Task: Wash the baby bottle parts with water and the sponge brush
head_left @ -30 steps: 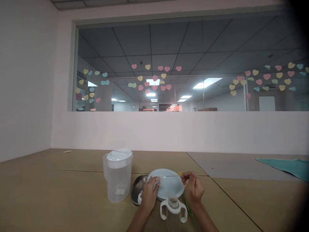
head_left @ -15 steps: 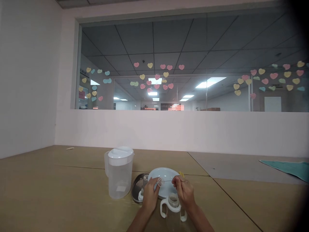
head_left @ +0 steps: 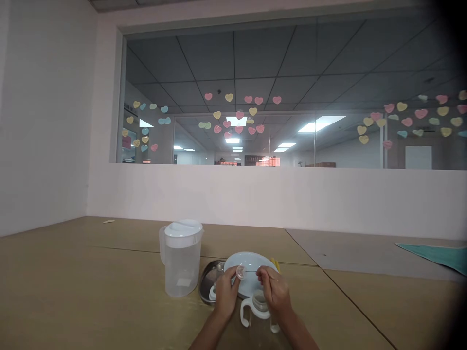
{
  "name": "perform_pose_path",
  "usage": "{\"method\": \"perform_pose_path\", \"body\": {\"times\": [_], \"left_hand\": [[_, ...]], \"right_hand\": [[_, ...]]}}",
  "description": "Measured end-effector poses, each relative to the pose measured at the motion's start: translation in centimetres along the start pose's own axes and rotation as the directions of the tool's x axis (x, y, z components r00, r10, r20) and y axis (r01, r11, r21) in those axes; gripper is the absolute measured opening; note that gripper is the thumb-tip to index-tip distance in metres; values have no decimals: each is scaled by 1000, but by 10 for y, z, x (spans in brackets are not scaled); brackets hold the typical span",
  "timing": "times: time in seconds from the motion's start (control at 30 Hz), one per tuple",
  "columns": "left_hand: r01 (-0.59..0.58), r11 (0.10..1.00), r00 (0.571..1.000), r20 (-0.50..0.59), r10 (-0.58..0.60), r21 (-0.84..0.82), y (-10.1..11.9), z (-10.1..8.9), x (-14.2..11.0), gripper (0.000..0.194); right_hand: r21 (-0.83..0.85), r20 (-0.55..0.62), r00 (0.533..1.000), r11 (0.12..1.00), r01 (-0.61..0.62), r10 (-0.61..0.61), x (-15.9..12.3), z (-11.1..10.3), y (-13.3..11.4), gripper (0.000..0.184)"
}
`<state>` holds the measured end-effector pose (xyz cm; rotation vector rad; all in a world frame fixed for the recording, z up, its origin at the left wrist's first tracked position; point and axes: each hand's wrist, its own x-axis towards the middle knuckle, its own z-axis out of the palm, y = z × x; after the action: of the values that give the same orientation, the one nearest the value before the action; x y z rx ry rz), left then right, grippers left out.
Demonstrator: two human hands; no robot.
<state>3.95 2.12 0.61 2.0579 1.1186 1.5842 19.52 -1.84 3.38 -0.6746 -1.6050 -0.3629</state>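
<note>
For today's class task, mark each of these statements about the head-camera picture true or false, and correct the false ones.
1. The left hand holds a small clear round piece over a light blue plate. True.
2. The plastic pitcher stands to the right of the plate. False: it stands to the left.
3. A two-handled cup stands on the near side of the plate. True.
4. The teal cloth lies beside the right hand. False: it lies far off to the right, well apart from the hands.
</note>
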Motion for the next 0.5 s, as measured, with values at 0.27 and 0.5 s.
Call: {"method": "perform_pose_path", "body": {"times": [0.27, 0.5], "left_hand": [[20, 1000, 1000, -13, -20, -4, 0, 1, 3, 32], [-15, 1000, 1000, 8, 15, 25, 3, 1, 2, 32]], "right_hand": [[-63, -88, 982, 983, -175, 169, 0, -3, 8, 39], [-43, -97, 970, 972, -229, 225, -1, -4, 10, 41]]}}
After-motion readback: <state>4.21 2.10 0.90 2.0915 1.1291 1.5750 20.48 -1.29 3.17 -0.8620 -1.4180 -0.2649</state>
